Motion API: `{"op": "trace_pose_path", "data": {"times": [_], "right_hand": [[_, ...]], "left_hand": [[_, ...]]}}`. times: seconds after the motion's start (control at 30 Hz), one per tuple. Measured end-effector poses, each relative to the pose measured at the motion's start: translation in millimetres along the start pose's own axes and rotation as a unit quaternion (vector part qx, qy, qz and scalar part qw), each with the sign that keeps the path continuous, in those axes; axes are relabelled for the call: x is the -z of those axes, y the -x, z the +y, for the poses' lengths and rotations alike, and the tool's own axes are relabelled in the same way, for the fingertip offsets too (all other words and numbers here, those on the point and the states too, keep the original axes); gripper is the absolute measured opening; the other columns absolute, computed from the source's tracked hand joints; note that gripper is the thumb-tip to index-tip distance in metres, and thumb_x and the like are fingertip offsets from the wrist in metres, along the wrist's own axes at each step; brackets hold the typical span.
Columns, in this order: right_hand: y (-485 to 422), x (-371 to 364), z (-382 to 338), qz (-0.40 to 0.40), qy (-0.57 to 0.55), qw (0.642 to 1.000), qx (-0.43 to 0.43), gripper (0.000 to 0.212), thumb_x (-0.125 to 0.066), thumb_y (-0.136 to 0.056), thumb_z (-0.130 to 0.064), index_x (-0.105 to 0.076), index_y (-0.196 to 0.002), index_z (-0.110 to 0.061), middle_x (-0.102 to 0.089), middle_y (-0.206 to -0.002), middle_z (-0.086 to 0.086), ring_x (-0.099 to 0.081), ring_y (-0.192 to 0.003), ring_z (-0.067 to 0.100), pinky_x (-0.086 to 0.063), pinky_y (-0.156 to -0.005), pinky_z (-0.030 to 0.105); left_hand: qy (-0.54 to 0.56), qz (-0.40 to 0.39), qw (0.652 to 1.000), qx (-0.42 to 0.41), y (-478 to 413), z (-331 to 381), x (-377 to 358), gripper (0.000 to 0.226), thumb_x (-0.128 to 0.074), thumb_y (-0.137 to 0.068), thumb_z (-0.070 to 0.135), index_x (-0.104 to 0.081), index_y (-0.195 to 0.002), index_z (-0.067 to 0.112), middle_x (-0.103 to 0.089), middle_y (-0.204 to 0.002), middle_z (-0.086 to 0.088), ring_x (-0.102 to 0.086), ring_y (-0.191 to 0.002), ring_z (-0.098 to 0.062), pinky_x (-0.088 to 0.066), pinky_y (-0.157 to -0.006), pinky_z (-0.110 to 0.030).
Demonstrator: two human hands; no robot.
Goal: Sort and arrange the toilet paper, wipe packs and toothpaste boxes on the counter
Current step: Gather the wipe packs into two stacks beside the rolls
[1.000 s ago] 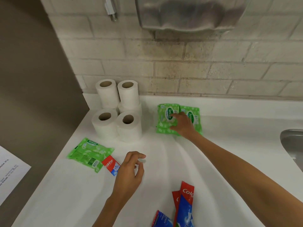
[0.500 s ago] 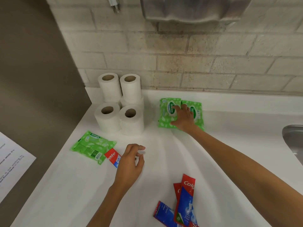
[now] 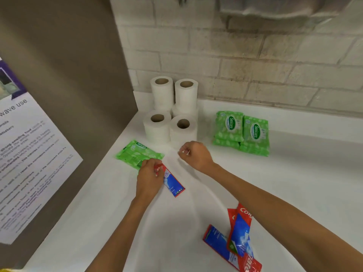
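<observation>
Several white toilet paper rolls (image 3: 170, 112) stand stacked in the back left corner of the white counter (image 3: 294, 173). To their right, green wipe packs (image 3: 242, 132) lie in two neat piles. One loose green wipe pack (image 3: 135, 153) lies in front of the rolls. My left hand (image 3: 149, 178) pinches the red end of a red and blue toothpaste box (image 3: 173, 183) that lies beside that loose pack. My right hand (image 3: 196, 155) hovers in front of the rolls with its fingers curled and nothing in it. Three toothpaste boxes (image 3: 237, 240) lie crossed near the front edge.
A brown side panel (image 3: 64, 79) with a printed paper notice (image 3: 27, 158) bounds the counter on the left. A brick wall (image 3: 255, 65) runs along the back, with a metal fixture (image 3: 279, 6) mounted high on it.
My right hand left the stacked wipe packs and drew back to the front of the rolls. My left hand moved left and took hold of the toothpaste box. The view shifted right and down.
</observation>
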State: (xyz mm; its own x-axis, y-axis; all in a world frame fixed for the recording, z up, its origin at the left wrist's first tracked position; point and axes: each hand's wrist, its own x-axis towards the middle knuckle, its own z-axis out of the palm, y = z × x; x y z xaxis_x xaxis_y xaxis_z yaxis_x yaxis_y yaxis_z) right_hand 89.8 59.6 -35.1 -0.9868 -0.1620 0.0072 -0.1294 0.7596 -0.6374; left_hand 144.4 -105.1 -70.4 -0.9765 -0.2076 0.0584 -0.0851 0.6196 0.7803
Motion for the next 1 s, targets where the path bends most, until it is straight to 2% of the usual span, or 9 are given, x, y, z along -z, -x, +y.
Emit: {"op": "trace_pose_path", "data": {"times": [0.13, 0.27, 0.37, 0.5, 0.67, 0.8, 0.9, 1.0], "right_hand": [[-12, -32, -22, -0.053, 0.006, 0.998, 0.011, 0.033, -0.064, -0.084, -0.034, -0.065, -0.107, -0.011, -0.065, -0.103, 0.008, -0.061, -0.094, 0.022, -0.04, -0.071, 0.025], [-26, -56, -39, -0.097, 0.037, 0.995, 0.008, 0.047, -0.063, -0.083, -0.038, -0.055, -0.122, -0.012, -0.058, -0.118, 0.011, -0.057, -0.109, 0.024, -0.044, -0.087, 0.032], [-36, -69, -48, -0.108, 0.063, 0.992, 0.0, 0.056, -0.062, -0.083, -0.043, -0.049, -0.128, -0.011, -0.056, -0.122, 0.013, -0.055, -0.113, 0.027, -0.045, -0.093, 0.038], [-48, -79, -58, -0.109, 0.114, 0.987, -0.007, 0.064, -0.061, -0.08, -0.053, -0.048, -0.126, -0.01, -0.055, -0.123, 0.013, -0.053, -0.114, 0.027, -0.044, -0.096, 0.039], [-62, -83, -68, -0.156, 0.135, 0.978, -0.035, 0.071, -0.068, -0.072, -0.057, -0.051, -0.12, -0.009, -0.056, -0.122, 0.011, -0.054, -0.113, 0.027, -0.044, -0.096, 0.039], [-65, -85, -66, -0.195, 0.079, 0.975, -0.071, 0.064, -0.076, -0.066, -0.053, -0.06, -0.109, -0.007, -0.067, -0.111, 0.01, -0.063, -0.103, 0.025, -0.049, -0.091, 0.036], [-67, -83, -64, -0.205, 0.045, 0.974, -0.086, 0.059, -0.08, -0.065, -0.043, -0.064, -0.107, -0.005, -0.068, -0.109, 0.011, -0.064, -0.103, 0.026, -0.048, -0.086, 0.033], [-65, -81, -63, -0.213, 0.032, 0.972, -0.094, 0.057, -0.079, -0.067, -0.039, -0.064, -0.112, -0.007, -0.066, -0.115, 0.011, -0.062, -0.106, 0.025, -0.05, -0.093, 0.035]], "left_hand": [[-0.007, 0.037, 0.999, 0.022, -8, -15, 17, 0.021, -0.058, -0.086, 0.006, -0.061, -0.107, 0.004, -0.059, -0.112, -0.014, -0.054, -0.081, -0.017, -0.044, -0.075, -0.026], [-0.005, 0.066, 0.996, 0.053, -11, -28, 35, 0.024, -0.057, -0.085, 0.005, -0.061, -0.108, 0.006, -0.057, -0.116, -0.012, -0.055, -0.077, -0.016, -0.041, -0.074, -0.023], [-0.003, 0.082, 0.994, 0.068, -11, -38, 47, 0.026, -0.057, -0.085, 0.004, -0.061, -0.11, 0.006, -0.057, -0.116, -0.013, -0.055, -0.075, -0.015, -0.04, -0.074, -0.022], [0.009, 0.1, 0.99, 0.095, -10, -50, 57, 0.027, -0.056, -0.085, 0.004, -0.06, -0.111, 0.006, -0.057, -0.115, -0.013, -0.053, -0.074, -0.015, -0.037, -0.073, -0.02], [0.042, 0.117, 0.985, 0.121, -10, -57, 63, 0.025, -0.054, -0.086, 0.002, -0.06, -0.11, 0.005, -0.058, -0.114, -0.015, -0.053, -0.074, -0.018, -0.038, -0.077, -0.021], [0.058, 0.117, 0.983, 0.131, -8, -60, 64, 0.025, -0.054, -0.086, 0.002, -0.059, -0.11, 0.005, -0.059, -0.114, -0.014, -0.054, -0.076, -0.018, -0.04, -0.079, -0.023], [0.064, 0.114, 0.981, 0.141, -5, -61, 64, 0.024, -0.053, -0.086, 0.001, -0.059, -0.109, 0.004, -0.06, -0.114, -0.014, -0.054, -0.076, -0.02, -0.04, -0.08, -0.023], [0.068, 0.113, 0.981, 0.145, -3, -60, 64, 0.024, -0.053, -0.086, 0.001, -0.059, -0.109, 0.003, -0.06, -0.114, -0.015, -0.054, -0.076, -0.022, -0.04, -0.083, -0.024]]}}
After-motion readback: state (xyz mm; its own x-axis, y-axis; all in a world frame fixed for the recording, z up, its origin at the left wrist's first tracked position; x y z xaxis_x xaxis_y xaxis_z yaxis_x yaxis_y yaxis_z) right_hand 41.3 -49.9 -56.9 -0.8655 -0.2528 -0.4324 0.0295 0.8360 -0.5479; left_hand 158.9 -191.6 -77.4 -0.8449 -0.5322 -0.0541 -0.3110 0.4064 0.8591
